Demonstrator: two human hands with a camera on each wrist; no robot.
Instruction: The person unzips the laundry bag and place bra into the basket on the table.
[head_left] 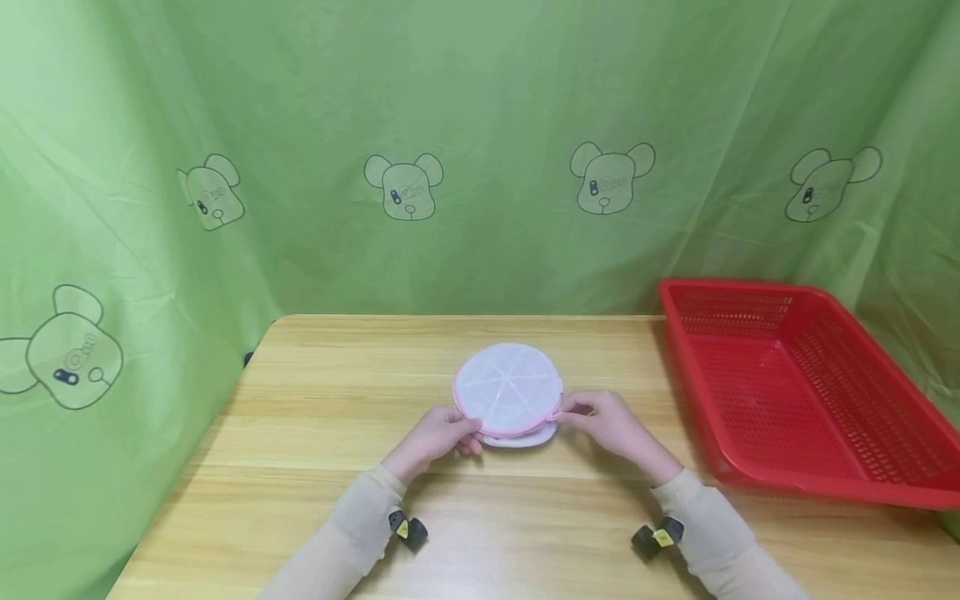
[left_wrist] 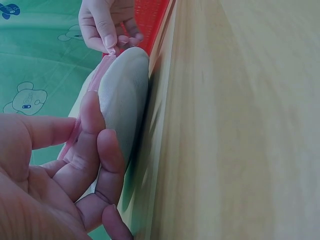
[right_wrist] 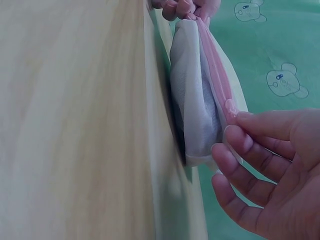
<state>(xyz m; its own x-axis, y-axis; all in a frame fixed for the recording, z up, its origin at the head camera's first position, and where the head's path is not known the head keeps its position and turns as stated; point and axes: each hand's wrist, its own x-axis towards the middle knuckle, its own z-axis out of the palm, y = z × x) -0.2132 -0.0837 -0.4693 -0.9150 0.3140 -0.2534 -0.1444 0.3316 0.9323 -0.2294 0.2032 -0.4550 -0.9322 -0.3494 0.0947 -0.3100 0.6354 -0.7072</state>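
Observation:
A round white mesh laundry bag (head_left: 508,387) with seams crossing its top lies on the wooden table. A pink zipper (right_wrist: 216,72) runs round its side. At the bag's near left edge, my left hand (head_left: 441,435) pinches the zipper band between thumb and index finger, the other fingers bent below. My right hand (head_left: 606,421) is at the right edge, pinching the pink zipper pull (right_wrist: 231,107) between thumb and index finger. In the right wrist view the mesh side sags in folds beneath the zipper. The far side of the bag's rim is hidden in both wrist views.
A red plastic basket (head_left: 716,417) with perforated walls stands on the right of the table (head_left: 352,375), close beyond the right forearm. Behind and at the sides hangs a green curtain (head_left: 495,258) printed with bear heads. Each wrist carries a small black camera (head_left: 408,531).

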